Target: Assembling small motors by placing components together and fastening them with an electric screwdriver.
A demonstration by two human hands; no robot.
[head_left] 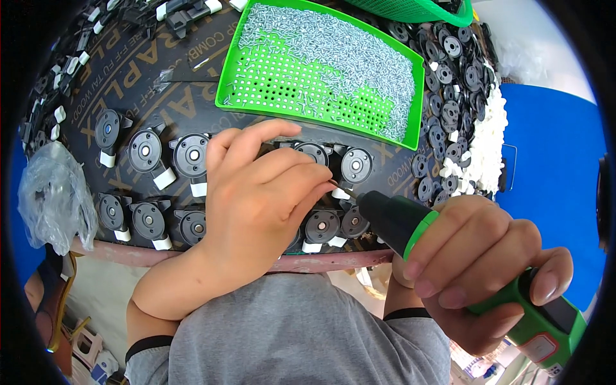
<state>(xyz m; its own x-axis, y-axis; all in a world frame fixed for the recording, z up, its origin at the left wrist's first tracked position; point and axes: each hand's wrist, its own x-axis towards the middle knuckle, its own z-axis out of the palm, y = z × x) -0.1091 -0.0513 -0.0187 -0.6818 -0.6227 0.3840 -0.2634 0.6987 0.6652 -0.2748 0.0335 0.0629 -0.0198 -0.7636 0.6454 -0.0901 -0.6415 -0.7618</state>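
My right hand [478, 269] is wrapped round a green and black electric screwdriver [394, 218], whose thin bit points left. At the bit's tip, the thumb and forefinger of my left hand [256, 179] are pinched together; whatever sits between them is too small to make out. Beneath my hands lie two rows of round black plastic parts with white tabs, among them one wheel-like part [356, 165] near the bit and another [322, 225] closer to me. My left hand hides several parts in the middle of the rows.
Beyond the rows stands a green perforated tray [256, 110] with a heap of small silver screws [346, 48]. Loose black discs [451, 112] and white pieces [484, 154] are piled at the right. A clear plastic bag [54, 196] hangs at the left edge, with a green basket [423, 9] at the back.
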